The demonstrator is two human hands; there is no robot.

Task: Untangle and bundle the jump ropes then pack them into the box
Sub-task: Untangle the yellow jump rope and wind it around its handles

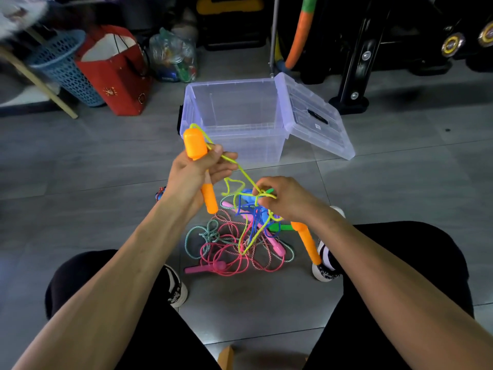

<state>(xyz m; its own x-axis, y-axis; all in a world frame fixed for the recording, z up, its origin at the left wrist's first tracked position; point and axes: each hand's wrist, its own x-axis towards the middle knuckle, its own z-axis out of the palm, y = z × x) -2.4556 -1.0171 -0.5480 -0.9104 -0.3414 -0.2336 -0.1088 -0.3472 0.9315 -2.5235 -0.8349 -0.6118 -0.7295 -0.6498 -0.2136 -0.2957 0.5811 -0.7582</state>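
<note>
My left hand grips an orange jump-rope handle held upright in front of the clear plastic box. A yellow-green rope runs from that handle down to my right hand, which pinches it above the tangle. Below, a pile of tangled ropes lies on the floor: pink, teal and blue cords with pink handles. The second orange handle hangs below my right wrist. The box stands open and holds nothing, its lid hinged back to the right.
A red paper bag, a blue mesh basket and a clear bag of items stand at the back left. Black equipment stands fill the back right. My knees and shoes flank the rope pile on the grey tiled floor.
</note>
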